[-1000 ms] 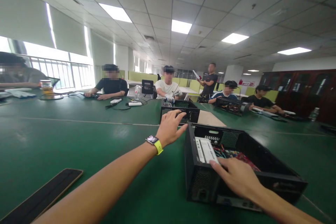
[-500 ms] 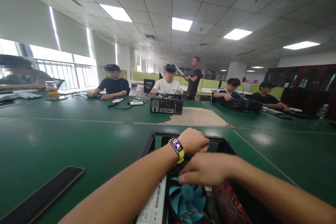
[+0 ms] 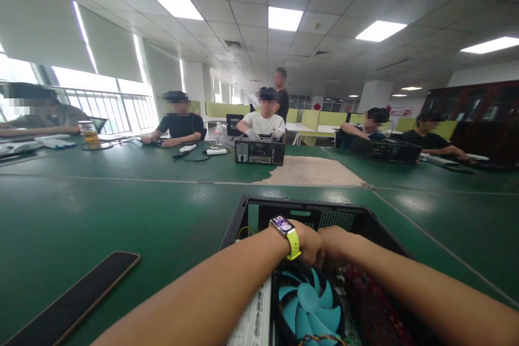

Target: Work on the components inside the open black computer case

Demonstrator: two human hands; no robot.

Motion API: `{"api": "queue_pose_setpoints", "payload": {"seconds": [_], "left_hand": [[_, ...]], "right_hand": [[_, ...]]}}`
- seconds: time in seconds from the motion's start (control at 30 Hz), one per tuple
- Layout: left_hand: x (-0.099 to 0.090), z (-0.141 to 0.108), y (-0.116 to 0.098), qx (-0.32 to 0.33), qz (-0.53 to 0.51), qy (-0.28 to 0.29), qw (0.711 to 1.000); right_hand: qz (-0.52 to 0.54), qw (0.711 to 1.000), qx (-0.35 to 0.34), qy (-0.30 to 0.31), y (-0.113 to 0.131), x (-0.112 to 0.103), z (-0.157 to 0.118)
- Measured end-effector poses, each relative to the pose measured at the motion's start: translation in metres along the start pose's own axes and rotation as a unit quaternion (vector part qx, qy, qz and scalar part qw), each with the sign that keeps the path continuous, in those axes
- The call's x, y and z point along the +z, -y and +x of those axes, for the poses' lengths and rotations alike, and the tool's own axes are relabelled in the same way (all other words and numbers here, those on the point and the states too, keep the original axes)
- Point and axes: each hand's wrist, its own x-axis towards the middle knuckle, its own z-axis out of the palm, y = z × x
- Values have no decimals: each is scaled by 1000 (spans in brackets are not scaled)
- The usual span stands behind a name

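Observation:
An open black computer case (image 3: 381, 216) lies before me with a teal fan (image 3: 310, 297) inside. My left hand (image 3: 308, 243), below a watch with a yellow-green strap (image 3: 292, 243), reaches into the case just beyond the fan. Against it, on the right, is my right hand (image 3: 334, 243), also down inside the case. The fingers of both hands are hidden, and so is anything they touch. A dark red card (image 3: 373, 303) sits to the right of the fan, under my right forearm.
A long dark flat object (image 3: 77, 303) lies on the green table (image 3: 162, 216) at the left. Across the table, a person in white works at another case (image 3: 259, 152). Other people sit left and right, and one stands behind. A tan patch (image 3: 316, 171) marks the tabletop.
My right hand has moved from above the fan deeper into the case, beside my left hand, uncovering the fan. The view has shifted slightly. The standing person has moved left.

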Motion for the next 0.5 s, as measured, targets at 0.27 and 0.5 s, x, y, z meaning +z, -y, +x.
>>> {"api": "queue_pose_setpoints", "payload": {"seconds": [0.27,0.5], "left_hand": [[7,9,27,-14,-170,62,983],[12,9,40,-30,-348,99,932]], "right_hand": [[-32,998,-21,-43,3,9,2],[12,997,-64,-51,-2,7,2]]}}
